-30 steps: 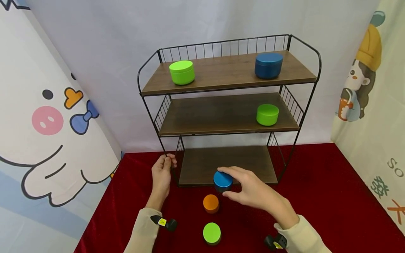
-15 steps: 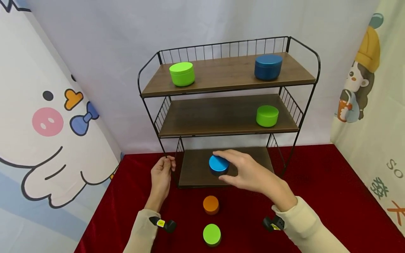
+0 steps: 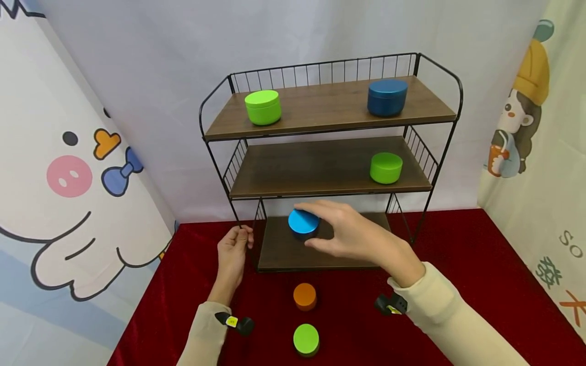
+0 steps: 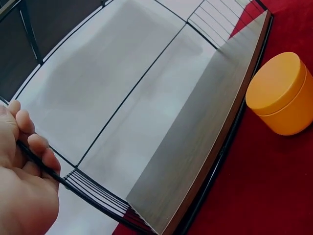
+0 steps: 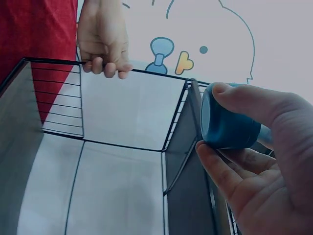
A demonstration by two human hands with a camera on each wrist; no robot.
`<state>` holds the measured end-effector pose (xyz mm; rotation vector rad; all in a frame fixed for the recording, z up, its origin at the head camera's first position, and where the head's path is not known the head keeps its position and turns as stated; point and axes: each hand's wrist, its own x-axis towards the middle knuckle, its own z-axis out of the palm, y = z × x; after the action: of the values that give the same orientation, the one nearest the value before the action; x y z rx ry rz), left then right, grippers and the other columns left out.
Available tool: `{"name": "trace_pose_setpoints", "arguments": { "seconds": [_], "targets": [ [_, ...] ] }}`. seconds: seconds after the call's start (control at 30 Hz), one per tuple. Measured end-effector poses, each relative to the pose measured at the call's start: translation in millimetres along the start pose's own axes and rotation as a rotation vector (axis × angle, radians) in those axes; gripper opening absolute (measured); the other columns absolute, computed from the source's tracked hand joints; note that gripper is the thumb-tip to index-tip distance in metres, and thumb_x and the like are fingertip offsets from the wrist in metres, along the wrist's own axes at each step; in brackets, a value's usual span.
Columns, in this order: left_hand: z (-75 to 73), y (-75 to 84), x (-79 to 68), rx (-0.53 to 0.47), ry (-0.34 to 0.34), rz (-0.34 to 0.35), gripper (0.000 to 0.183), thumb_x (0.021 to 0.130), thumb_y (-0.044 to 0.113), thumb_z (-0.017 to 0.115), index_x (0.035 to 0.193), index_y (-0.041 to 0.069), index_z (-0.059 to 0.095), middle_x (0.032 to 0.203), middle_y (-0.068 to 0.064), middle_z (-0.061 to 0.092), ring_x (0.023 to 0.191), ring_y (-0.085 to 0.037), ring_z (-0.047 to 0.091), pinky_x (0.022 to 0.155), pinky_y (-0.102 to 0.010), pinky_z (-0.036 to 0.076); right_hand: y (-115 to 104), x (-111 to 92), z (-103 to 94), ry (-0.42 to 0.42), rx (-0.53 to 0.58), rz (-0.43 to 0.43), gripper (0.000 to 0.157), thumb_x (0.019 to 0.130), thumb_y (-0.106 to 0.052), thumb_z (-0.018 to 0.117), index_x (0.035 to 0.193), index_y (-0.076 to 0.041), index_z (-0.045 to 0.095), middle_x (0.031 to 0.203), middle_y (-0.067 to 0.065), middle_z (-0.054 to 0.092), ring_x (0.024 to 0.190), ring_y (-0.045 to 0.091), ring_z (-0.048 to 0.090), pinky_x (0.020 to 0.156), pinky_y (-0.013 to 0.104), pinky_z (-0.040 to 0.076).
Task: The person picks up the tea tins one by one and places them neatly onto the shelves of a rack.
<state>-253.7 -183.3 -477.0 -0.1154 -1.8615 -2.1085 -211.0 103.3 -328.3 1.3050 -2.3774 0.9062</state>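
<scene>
Right fingers are aptly side-pinching the blue tin (likely light, stiff, slick); left fingers are gripping the rack.

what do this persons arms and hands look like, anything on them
The left hand and right hand are bare, without gloves. The left sleeve and right sleeve are plain cream. A small black left wrist camera and right wrist camera each sit beside a yellow label, its print too small to read.

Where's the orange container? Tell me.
In the head view, the orange container sits lower-middle on the red cloth, between the bottom shelf and a green container.
</scene>
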Motion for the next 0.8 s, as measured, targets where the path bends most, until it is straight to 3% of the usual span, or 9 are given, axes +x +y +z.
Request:
{"name": "trace_pose_setpoints", "arguments": {
  "seconds": [0.27,0.5,0.8],
  "targets": [
    [-2.6,3.0,-1.9,0.211,-0.053,0.020,0.017,0.106,0.011,0.056,0.106,-0.003,0.066,0.083,-0.006,0.066,0.075,-0.016,0.062,0.073,-0.023,0.054,-3.9,23.8,-9.1,0.023,-0.013,-0.110,0.067,0.080,-0.009,0.089,0.138,0.004,0.058,0.130,0.020,0.066,0.117,0.031,0.068,0.100,0.043,0.057],
    [-2.8,3.5,-0.7,0.222,-0.068,0.020,0.022,0.106,0.013,0.056,0.106,-0.006,0.067,0.089,-0.023,0.066,0.078,-0.014,0.067,0.075,-0.024,0.058,-0.3,39.2,-12.1,0.002,0.001,-0.099,0.067,0.082,-0.010,0.088,0.140,0.003,0.058,0.132,0.020,0.066,0.119,0.030,0.067,0.099,0.042,0.057],
    [-4.3,3.3,2.9,0.225,-0.085,0.031,0.023,0.105,0.010,0.057,0.105,-0.012,0.065,0.083,-0.017,0.068,0.073,-0.011,0.067,0.074,-0.025,0.058,7.1,55.8,-12.9,0.000,0.031,-0.060,0.067,0.084,-0.013,0.087,0.142,0.001,0.057,0.134,0.019,0.065,0.120,0.029,0.066,0.098,0.041,0.058]
  ]
}}
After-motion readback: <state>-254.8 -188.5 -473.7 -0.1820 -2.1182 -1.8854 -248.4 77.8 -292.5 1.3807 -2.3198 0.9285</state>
